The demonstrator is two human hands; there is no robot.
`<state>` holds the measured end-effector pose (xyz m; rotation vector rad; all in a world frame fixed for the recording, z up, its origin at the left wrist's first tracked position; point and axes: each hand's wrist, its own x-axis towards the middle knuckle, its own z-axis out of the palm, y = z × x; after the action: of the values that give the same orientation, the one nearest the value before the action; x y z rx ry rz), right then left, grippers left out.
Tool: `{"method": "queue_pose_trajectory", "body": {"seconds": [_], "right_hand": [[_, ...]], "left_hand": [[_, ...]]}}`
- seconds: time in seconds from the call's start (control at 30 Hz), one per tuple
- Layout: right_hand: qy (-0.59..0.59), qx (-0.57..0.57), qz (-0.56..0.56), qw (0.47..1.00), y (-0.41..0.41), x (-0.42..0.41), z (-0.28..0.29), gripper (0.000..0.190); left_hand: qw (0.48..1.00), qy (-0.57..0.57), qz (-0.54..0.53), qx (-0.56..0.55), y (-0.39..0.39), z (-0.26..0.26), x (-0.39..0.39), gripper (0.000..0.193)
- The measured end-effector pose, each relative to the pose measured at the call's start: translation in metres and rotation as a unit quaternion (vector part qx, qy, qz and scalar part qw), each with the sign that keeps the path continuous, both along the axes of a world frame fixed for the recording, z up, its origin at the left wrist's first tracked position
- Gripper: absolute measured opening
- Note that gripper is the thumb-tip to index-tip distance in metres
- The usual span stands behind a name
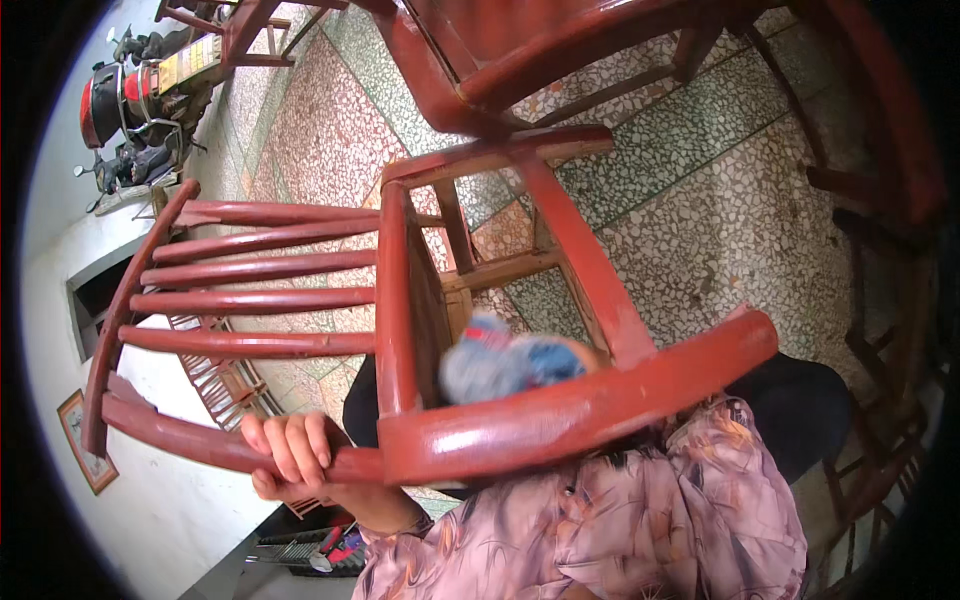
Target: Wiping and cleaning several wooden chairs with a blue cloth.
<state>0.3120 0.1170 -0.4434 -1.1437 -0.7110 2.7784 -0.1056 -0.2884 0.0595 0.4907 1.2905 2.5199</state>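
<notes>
A red-painted wooden chair [259, 260] lies across in front of me, its slatted back towards the left. Around the lower outer post of that back, my left hand [289, 450] has its fingers wrapped. The open frame at the right has bare, unpainted wood on its inner sides [424, 300]. Inside this frame a blue and grey cloth with a red patch [487, 364] is blurred. My right hand [592, 354] is bunched against the cloth and appears to hold it; a thick curved rail [577, 405] hides most of this hand.
Another red wooden chair [480, 90] stands just beyond, close to the frame. Dark wooden furniture [885, 360] lines the right. A motorcycle [139, 105] is parked at the upper left. A slatted wooden chair [225, 367] stands near the white wall [180, 480]. The floor [675, 195] is terrazzo.
</notes>
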Motion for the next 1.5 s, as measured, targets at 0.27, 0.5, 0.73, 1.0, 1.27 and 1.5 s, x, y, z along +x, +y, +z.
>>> {"method": "queue_pose_trajectory", "body": {"seconds": [0.27,0.5,0.73,1.0,1.27,1.5], "right_hand": [[-0.063,0.095,-0.038,0.993,-0.121,-0.240,0.198,0.025],[-0.142,0.179,-0.125,0.965,-0.112,-0.188,0.291,0.025],[-0.011,0.087,-0.187,0.978,-0.147,-0.070,0.350,0.036],[0.039,0.717,-0.080,0.692,-0.183,-0.061,0.445,0.034],[0.101,0.868,-0.104,0.475,-0.176,-0.110,0.502,0.037],[-0.009,0.853,-0.189,0.487,-0.150,-0.124,0.439,0.037]], "left_hand": [[1.000,0.015,-0.010,0.011,0.022,0.002,0.023,0.019],[0.970,-0.019,-0.218,0.105,0.062,0.009,0.044,0.054],[0.958,-0.003,-0.261,0.122,0.079,0.005,0.052,0.018],[0.980,-0.163,-0.059,0.096,0.122,0.038,0.073,0.011],[0.953,-0.269,0.113,0.081,0.081,-0.040,0.008,0.023],[0.950,-0.270,0.138,0.073,0.075,-0.071,-0.016,0.026]]}}
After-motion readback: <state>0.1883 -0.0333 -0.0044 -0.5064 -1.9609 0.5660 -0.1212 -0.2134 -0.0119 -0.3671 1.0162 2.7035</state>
